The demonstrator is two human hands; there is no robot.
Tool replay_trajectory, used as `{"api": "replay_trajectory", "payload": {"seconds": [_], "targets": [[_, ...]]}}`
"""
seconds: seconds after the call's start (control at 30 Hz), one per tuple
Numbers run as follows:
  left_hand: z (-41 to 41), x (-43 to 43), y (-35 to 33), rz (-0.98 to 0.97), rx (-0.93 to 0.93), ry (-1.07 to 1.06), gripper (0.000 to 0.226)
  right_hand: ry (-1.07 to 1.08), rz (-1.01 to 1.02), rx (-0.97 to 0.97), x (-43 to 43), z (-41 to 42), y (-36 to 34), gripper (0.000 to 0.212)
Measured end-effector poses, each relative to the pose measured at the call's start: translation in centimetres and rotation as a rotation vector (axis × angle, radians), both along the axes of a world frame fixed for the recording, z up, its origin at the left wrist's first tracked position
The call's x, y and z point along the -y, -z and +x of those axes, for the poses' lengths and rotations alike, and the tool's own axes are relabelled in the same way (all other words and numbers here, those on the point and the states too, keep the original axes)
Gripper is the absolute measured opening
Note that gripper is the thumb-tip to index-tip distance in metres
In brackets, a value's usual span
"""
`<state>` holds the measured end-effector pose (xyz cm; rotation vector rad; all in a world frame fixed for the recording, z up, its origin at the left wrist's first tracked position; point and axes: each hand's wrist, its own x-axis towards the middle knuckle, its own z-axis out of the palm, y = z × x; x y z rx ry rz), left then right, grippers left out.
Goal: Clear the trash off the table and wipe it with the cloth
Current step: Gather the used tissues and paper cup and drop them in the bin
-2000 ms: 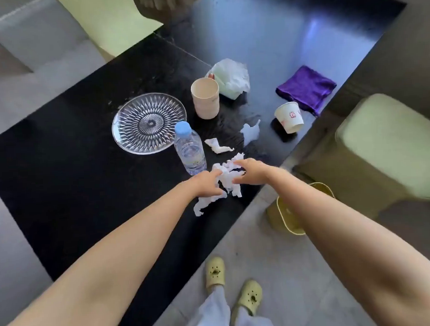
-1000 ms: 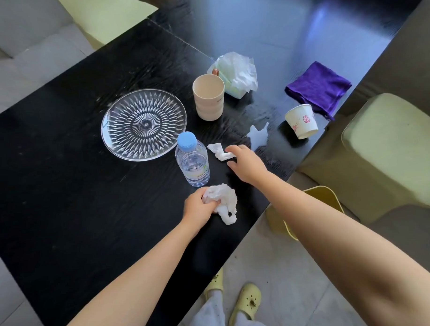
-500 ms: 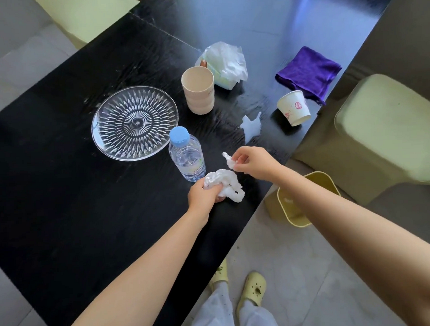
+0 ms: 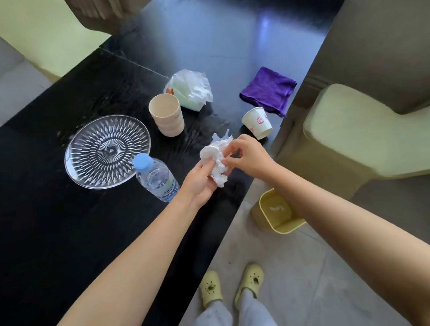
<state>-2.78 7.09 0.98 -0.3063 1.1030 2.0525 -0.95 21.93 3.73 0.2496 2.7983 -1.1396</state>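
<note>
While both hands (image 4: pixel 224 167) pinch it, tissue wad (image 4: pixel 215 160) sits between.

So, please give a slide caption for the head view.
Both hands bunch tissue scraps above the table, bin below.

Bright, soft daylight — bluish-white glare on the far end of the black table (image 4: pixel 229 35). Wide-angle bowing at frame edges; slight blur around that glare, short soft shadows nearer.
</note>
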Motion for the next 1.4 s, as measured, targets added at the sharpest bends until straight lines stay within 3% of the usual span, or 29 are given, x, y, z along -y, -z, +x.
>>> {"api": "replay_trajectory", "payload": {"seconds": [0.17,0.23,0.3,0.4,0.57,0.67,0.77,0.9,1.0,1.2,1.33,1.4], "targets": [[-1.8,-2.3,0.2,-0.194,-0.044,-0.052,0.034,-0.117,-0.067,0.131,-4.6,-3.8,0.5,0.033],[-2.2,-3.0,0.7,-0.271,-0.100,-0.046,0.025,0.051,0.028,0.085,-7.4,-5.6,1.9,0.040],[-2.2,-3.7,0.9,-0.333,-0.130,-0.059,0.017,0.299,0.249,0.154,-9.7,-7.0,3.3,0.061],[-1.7,-4.7,1.3,-0.387,-0.153,-0.077,0.022,0.370,0.332,0.301,-11.2,-8.4,5.6,0.080],[-1.0,-6.6,1.7,-0.485,-0.185,-0.107,0.014,0.401,0.211,0.283,-11.6,-9.9,8.2,0.072],[-2.0,-7.8,0.7,-0.518,-0.252,-0.135,0.007,0.397,-0.035,0.191,-12.7,-7.6,7.8,0.065],[-3.6,-10.0,-0.6,-0.598,-0.417,-0.122,0.011,0.203,-0.267,0.130,-13.3,-3.0,7.1,0.066],[-4.0,-13.2,-1.7,-0.822,-0.812,0.174,0.025,0.064,-0.457,0.043,-14.0,1.3,6.2,0.063],[-3.3,-15.3,-1.3,-0.905,-1.001,0.483,0.033,0.063,-0.443,-0.012,-15.0,2.7,6.2,0.061],[-2.1,-18.7,-0.9,-0.973,-1.130,0.689,0.031,0.187,-0.483,-0.044,-17.2,5.8,6.5,0.057],[-0.7,-20.6,-0.7,-0.999,-1.037,0.810,0.038,0.227,-0.500,-0.033,-18.3,7.4,7.4,0.056],[-0.1,-21.4,-0.4,-1.053,-1.078,0.896,0.040,0.245,-0.501,-0.032,-18.5,7.8,7.9,0.052]]}}
